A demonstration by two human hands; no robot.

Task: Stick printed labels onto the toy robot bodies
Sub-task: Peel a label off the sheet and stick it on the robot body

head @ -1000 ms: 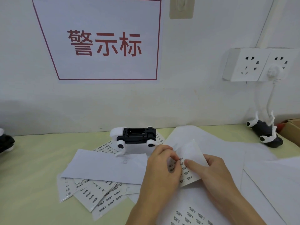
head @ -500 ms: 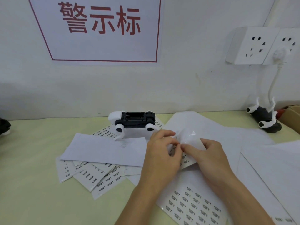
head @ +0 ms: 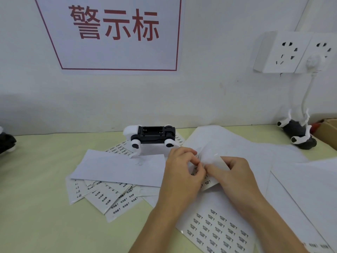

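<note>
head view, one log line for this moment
left hand + right hand: pinching small white label sheet | black-and-white toy robot body: unlabelled

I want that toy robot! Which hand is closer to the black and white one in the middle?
Left. The left hand sits just below-right of the toy robot; the right hand is farther right.

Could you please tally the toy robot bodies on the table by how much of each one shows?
Black-and-white toy robot body lying belly-up in the middle: 1
Black-and-white toy robot body lying legs-up at the right, below the wall sockets: 1
Dark toy body cut off by the left edge, too little showing to be sure: 1
Total: 3
</note>
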